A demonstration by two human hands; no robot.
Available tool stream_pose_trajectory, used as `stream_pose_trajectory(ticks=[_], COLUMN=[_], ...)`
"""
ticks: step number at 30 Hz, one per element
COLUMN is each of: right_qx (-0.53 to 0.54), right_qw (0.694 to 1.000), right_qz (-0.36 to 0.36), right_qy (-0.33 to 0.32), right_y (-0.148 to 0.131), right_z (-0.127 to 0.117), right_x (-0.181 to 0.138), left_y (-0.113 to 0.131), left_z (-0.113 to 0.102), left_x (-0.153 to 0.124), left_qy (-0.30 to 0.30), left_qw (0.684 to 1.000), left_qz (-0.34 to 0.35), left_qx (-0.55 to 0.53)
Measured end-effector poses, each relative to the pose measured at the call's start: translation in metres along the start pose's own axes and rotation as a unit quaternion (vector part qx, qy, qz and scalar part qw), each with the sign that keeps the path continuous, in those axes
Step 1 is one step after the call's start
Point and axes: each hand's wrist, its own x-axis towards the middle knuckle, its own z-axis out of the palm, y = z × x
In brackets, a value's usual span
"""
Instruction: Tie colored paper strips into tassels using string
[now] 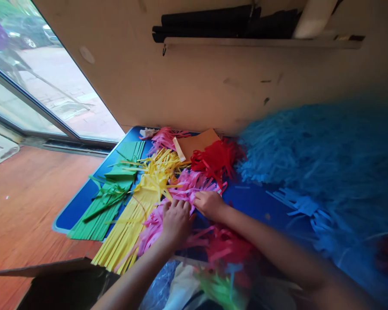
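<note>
Where both hands meet on the blue tabletop (252, 202), the pink paper strips (194, 183) lie between yellow strips (139, 211) and red strips (216, 157). The left hand (176, 220) presses flat on them, its grip open; the right hand (209, 204) curls over their ends, its grip hidden, so I cannot tell. At right the blue fringe (310, 150) is blurred and cut off.

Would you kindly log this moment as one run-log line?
left hand: on pink paper strips | right hand: touching same strips | beside: yellow strips | surface: blue table
</note>
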Motion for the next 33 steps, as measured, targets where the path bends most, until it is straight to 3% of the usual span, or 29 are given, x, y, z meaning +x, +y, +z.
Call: stream_pose_trajectory(ticks=[4, 10, 19, 23, 25, 29, 33], right_qx=[0.0, 0.007, 0.014, 0.031, 0.026, 0.001, -0.018], right_qw=[1.0, 0.999, 0.997, 0.992, 0.992, 0.998, 0.997], right_qz=[0.007, 0.016, 0.025, -0.045, -0.075, -0.043, -0.073], right_qy=[0.017, 0.034, 0.074, 0.114, 0.098, 0.035, -0.004], right_y=[0.004, 0.003, -0.008, -0.028, -0.038, -0.047, -0.048], right_z=[-0.001, -0.001, -0.01, -0.013, -0.011, -0.008, -0.007], right_x=[0.0, -0.003, -0.004, -0.01, -0.008, 0.001, 0.007], left_y=[-0.003, -0.007, 0.006, -0.01, -0.021, -0.034, -0.037], left_z=[0.007, 0.001, -0.004, -0.015, -0.024, -0.042, -0.054], left_x=[0.004, 0.007, 0.007, 0.01, 0.011, 0.013, 0.018], left_qy=[-0.001, -0.008, 0.018, 0.011, 0.01, 0.025, 0.049], left_qw=[1.0, 0.999, 0.995, 0.995, 0.995, 0.991, 0.979], left_qz=[-0.028, -0.044, -0.089, -0.098, -0.101, -0.124, -0.183], left_qx=[0.005, 0.008, 0.033, 0.02, 0.018, 0.036, 0.079])
